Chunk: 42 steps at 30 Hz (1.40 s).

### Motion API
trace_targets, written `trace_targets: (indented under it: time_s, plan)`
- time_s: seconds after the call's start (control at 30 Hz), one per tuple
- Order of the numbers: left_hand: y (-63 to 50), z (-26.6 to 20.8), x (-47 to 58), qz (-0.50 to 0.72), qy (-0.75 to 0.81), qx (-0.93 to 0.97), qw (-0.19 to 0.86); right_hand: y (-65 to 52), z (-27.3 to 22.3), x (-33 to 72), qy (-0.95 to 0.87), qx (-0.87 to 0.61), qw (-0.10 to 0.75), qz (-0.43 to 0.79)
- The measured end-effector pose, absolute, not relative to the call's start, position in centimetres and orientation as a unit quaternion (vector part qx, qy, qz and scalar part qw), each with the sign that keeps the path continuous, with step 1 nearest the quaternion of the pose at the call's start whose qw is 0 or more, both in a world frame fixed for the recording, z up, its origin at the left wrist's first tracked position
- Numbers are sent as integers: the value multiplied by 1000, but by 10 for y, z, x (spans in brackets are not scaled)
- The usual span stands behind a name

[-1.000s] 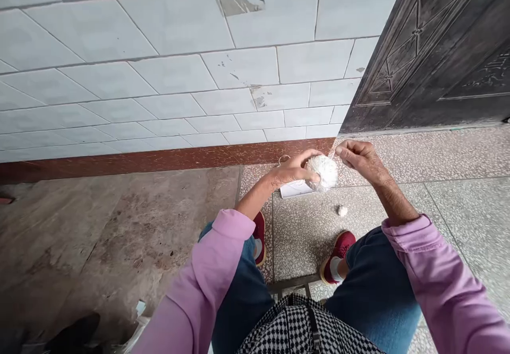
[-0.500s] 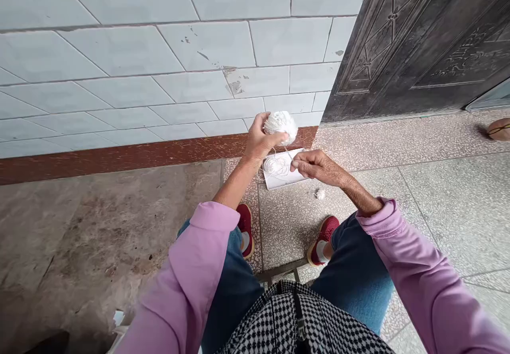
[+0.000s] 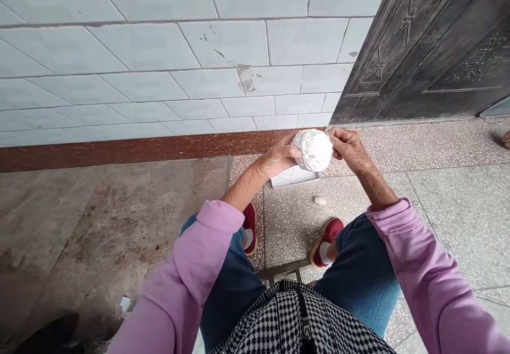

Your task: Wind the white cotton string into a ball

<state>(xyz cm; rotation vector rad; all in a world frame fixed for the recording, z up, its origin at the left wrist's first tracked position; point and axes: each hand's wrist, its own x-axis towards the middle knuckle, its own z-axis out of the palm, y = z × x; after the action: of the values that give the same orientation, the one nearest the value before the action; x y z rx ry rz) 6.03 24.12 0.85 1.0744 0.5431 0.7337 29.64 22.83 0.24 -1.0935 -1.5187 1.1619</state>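
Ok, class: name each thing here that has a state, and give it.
Ball of white string, wound, held
Left hand, closed around the ball's left side
Right hand, fingers bent at the ball's right edge
White tray, on the floor, partly hidden
Small white lump, on the floor, blurred
Sleeves, cuffs turned back
Wall tiles, some damaged
Dark door, seems shut

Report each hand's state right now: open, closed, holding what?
Left hand: closed, holding the white ball.
Right hand: closed at the ball's edge; whether it pinches anything cannot be told.
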Motion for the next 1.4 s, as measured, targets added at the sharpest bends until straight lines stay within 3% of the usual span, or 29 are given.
trace_targets:
  time_s: [0.1,0.23,0.33,0.43,0.57,0.67,0.83,1.17,1.4]
  plan:
    - [251,4,63,424,264,454,738,229,-6,289,-656,-447,423,437]
    - [273,-9,54,528,355,429,641,215,-7,269,-721,-403,323,462]
    - [280,-13,43,510,467,492,529,203,4,261,-722,-337,296,527]
    - [272,-8,38,422,495,605,459,204,17,269,-683,-340,358,538]
    - [255,2,37,249,400,672,571,218,21,286,-631,-385,447,504]
    - [249,6,38,218,304,614,695,225,14,288,-618,-388,456,509]
    - [251,10,36,365,235,515,739,225,3,274,-601,-388,437,545]
    - [295,32,-54,693,301,360,547,237,-19,325,-598,-476,370,528]
    - [302,21,-143,760,376,211,486,227,-36,399,-591,-578,301,475]
